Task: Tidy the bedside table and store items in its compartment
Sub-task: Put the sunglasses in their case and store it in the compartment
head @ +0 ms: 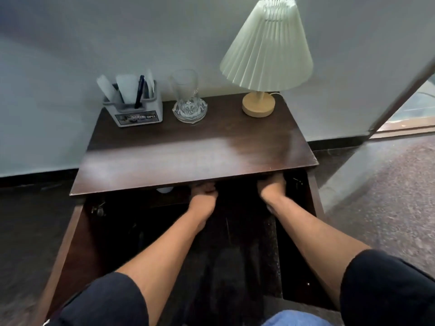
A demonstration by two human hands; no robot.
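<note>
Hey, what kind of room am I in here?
Probably a bedroom or hotel room: a dark wooden bedside table against the wall holds a pleated cream-shaded lamp with a round wooden base and a clear drinking glass.

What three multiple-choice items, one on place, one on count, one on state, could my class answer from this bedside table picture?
1. Where does the lamp stand on the table top?
A back right
B back left
C front middle

2. How many things stand on the top?
A two
B three
C five

3. Where are both hands?
A on the lamp
B reaching under the top into the open compartment
C resting on the floor

Answers:
1 A, its wooden base sits at the back right corner.
2 B, holder, glass, lamp.
3 B, left hand and right hand sit half hidden in the dark compartment.
</note>
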